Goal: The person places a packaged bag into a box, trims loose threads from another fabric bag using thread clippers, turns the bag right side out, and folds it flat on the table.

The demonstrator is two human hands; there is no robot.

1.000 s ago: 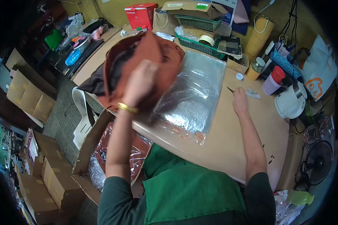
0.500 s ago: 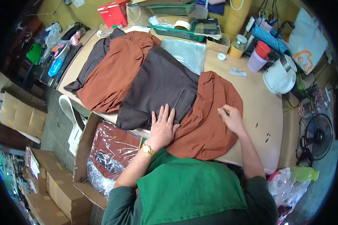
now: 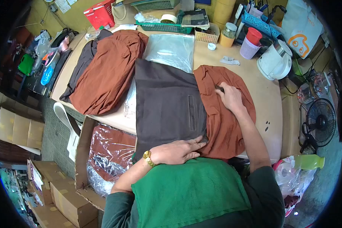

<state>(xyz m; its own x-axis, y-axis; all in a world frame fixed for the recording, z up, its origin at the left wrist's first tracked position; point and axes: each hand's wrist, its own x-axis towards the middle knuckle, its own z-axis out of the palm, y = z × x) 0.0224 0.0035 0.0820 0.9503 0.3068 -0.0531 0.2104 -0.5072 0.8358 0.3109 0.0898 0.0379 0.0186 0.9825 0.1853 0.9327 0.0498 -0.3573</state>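
Observation:
A dark brown fabric piece (image 3: 165, 100) with a long narrow welt-like slot lies flat in front of me, joined or overlapping along its right side with gathered rust-coloured cloth (image 3: 226, 125). My left hand (image 3: 176, 152) rests on the dark piece's lower right edge, fingers stretched out toward the rust cloth. Over the rust cloth's upper part, my right hand (image 3: 231, 99) is closed round a small dark object (image 3: 219, 88), mostly hidden by the fingers. Another rust and dark garment (image 3: 106, 72) lies bunched at the left of the table.
Clear plastic bags (image 3: 170, 49) lie behind the dark piece. An open carton (image 3: 81, 155) at the table's left front holds plastic-wrapped rust cloth. Baskets, a jar (image 3: 228, 35), cups and a white kettle (image 3: 274, 60) line the back right. A fan (image 3: 320, 122) stands at right.
The dark piece has turned straighter and come away from the left garment, baring plastic bags. My left hand has slid down and right to its lower edge; my right hand has moved up slightly.

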